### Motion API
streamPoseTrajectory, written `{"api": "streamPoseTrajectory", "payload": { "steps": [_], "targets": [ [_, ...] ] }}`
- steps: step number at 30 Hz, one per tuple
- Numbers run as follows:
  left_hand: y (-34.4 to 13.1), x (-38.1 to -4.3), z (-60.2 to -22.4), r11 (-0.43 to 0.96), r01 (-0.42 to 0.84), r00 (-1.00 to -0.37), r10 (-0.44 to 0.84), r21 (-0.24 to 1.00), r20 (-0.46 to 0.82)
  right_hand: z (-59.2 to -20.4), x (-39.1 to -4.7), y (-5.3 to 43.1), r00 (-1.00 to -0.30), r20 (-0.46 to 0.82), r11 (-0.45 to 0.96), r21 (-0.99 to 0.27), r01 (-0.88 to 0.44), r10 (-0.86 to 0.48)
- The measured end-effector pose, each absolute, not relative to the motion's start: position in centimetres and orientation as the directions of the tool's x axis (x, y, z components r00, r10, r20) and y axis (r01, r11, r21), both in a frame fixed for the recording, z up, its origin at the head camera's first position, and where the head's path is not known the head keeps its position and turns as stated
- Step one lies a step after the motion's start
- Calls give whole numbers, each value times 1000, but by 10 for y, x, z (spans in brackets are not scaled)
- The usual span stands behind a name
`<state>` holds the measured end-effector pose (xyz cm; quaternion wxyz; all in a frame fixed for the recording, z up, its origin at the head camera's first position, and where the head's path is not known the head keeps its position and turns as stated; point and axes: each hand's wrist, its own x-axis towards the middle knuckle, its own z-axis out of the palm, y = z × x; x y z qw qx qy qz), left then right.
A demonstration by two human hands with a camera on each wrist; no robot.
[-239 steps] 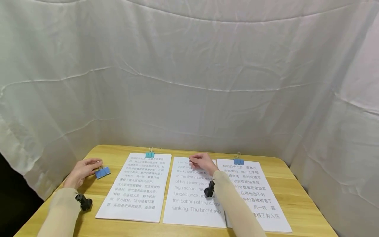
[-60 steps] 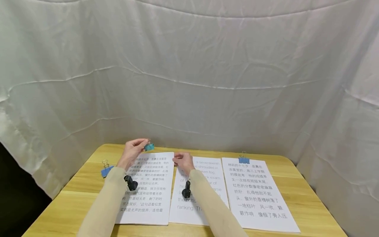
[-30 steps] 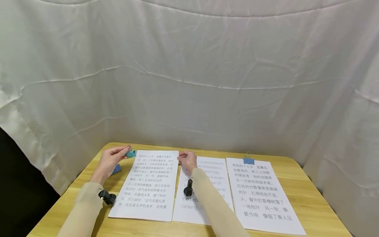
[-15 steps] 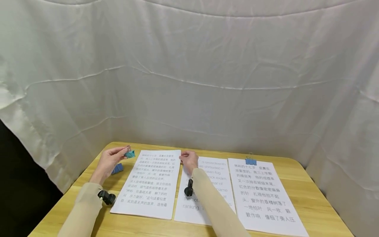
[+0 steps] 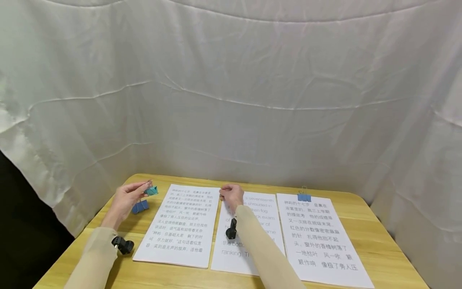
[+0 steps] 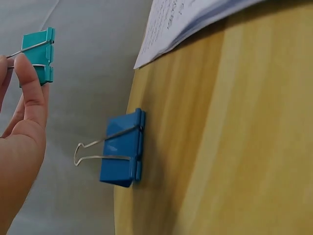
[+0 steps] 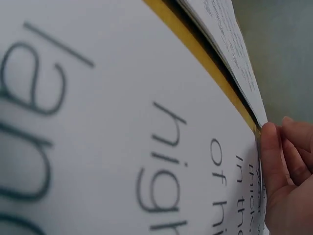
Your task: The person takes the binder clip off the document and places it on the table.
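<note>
My left hand pinches a teal binder clip by its wire handles, held above the table left of the left paper stack. In the left wrist view the teal clip is off any paper, and a larger blue binder clip sits on the wood below it. My right hand is at the top right corner of the left stack, over the upper left of the middle stack. In the right wrist view its thumb and finger are loosely bent beside that corner, with no paper visible between them.
A third stack lies at the right, with a blue binder clip on its top edge. All three stand side by side on a wooden table. A pale curtain hangs behind the table.
The blue clip, earlier in my left hand, now sits on the table; the teal clip came off the left stack into that hand. The stack's raised corner has dropped beside my right fingers.
</note>
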<state>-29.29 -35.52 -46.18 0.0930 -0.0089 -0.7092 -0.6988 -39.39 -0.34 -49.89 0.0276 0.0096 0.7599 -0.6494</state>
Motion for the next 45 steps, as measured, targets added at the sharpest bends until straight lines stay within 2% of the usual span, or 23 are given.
{"api": "streamPoseTrajectory", "payload": {
  "steps": [3,11,18,23,38,45],
  "targets": [
    [-358,-291,-465,-9,156,-981,-116,988,154,-501,-393,0,-997,-69,153,-986,64,-30],
    [-364,-284,-470,14,147,-984,-101,989,148,-501,-386,8,-996,-75,155,-986,66,-52],
    [-370,-273,-466,218,27,-978,-197,976,72,-498,-379,16,-993,-57,157,-987,41,-105],
    [-378,-264,-465,253,-43,-977,-213,967,12,-496,-377,21,-991,-55,182,-983,33,-119],
    [-407,-249,-472,144,-114,-990,-103,983,-100,-490,-373,46,-989,-67,215,-976,37,-134],
    [-414,-242,-475,118,-212,-976,-83,970,-203,-490,-370,56,-986,-83,199,-979,54,-144]
  ]
}}
